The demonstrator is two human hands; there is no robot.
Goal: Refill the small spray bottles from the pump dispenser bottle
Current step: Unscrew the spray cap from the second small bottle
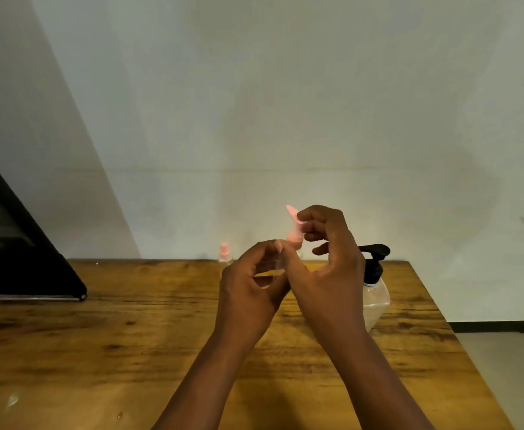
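Pump bottle (375, 293) stands right, partly hidden behind the right wrist; second spray bottle (225, 252) stands far centre by the wall; dark slab (21, 259) leans far left. Left hand (251, 293) grips a clear spray bottle (277, 264) raised over the table (99, 336); right hand (329, 262) pinches its pink cap (294, 221), lifted just above the pink nozzle (294, 237). Wooden table, plain grey wall (254, 103).

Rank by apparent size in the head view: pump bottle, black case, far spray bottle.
1. black case, largest, though cut off by the frame edge.
2. pump bottle, partly hidden by the right arm.
3. far spray bottle, smallest and farthest away.
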